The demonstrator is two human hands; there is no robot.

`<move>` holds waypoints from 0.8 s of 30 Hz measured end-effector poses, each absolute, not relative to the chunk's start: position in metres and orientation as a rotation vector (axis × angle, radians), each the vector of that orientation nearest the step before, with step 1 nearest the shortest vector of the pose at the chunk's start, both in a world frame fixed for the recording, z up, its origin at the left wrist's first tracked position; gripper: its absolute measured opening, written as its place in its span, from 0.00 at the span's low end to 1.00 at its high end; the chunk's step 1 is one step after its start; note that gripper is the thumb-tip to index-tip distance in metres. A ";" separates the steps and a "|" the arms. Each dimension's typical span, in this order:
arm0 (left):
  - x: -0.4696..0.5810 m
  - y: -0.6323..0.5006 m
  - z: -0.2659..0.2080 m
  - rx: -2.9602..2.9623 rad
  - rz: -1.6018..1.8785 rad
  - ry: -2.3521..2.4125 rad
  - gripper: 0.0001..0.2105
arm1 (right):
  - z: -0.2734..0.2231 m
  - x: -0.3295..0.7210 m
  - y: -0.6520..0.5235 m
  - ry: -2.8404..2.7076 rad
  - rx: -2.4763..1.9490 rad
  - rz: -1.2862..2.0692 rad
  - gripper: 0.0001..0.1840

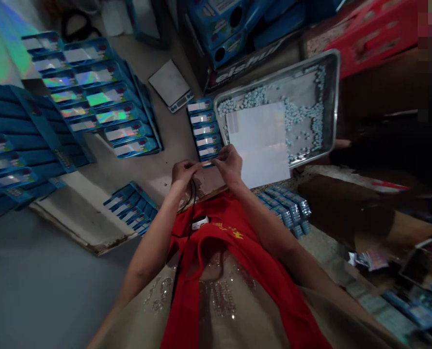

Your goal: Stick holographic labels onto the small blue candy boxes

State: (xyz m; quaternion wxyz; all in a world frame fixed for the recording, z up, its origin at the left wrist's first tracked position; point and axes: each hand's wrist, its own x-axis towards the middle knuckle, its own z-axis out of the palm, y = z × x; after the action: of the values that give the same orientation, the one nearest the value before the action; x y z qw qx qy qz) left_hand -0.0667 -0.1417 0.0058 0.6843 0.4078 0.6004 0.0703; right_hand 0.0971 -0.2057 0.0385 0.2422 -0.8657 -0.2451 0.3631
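Note:
My left hand point(184, 173) is closed, its thumb and fingertips pinched at the left end of a small white label strip point(206, 163). At the strip's other end, my right hand point(230, 165) is closed in a pinch too. The strip lies over the nearest of several blue boxes point(204, 130) standing in a row, each with a white label on its end. Whether the strip is stuck down, I cannot tell. Beside my right hand, a large white sheet point(261, 145) rests across the edge of a metal tray point(336, 97) of small pale-blue pellets.
A small digital scale point(171, 86) sits beyond the row. Stacks of labelled blue boxes point(99, 92) stand at the left, with a smaller group point(131, 207) nearer me. Wrapped blue packs point(286, 206) lie right of my apron. A red crate point(376, 36) is at the upper right.

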 end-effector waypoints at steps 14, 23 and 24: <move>-0.055 -0.134 -0.047 0.937 0.170 1.266 0.10 | 0.036 0.124 -0.199 -0.795 -2.575 0.981 0.21; -0.063 -0.128 -0.024 1.112 0.232 1.531 0.25 | 0.030 0.157 -0.198 -0.883 -2.226 1.378 0.26; -0.063 -0.128 -0.017 1.144 0.226 1.522 0.29 | 0.029 0.163 -0.202 -0.838 -2.158 1.375 0.27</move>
State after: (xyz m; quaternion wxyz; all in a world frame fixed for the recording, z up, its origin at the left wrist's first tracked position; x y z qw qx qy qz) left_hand -0.0634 -0.1278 -0.0173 0.5745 0.4883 0.6498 0.0963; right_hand 0.1626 -0.2018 0.0288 0.2228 -0.7814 -0.3033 0.4978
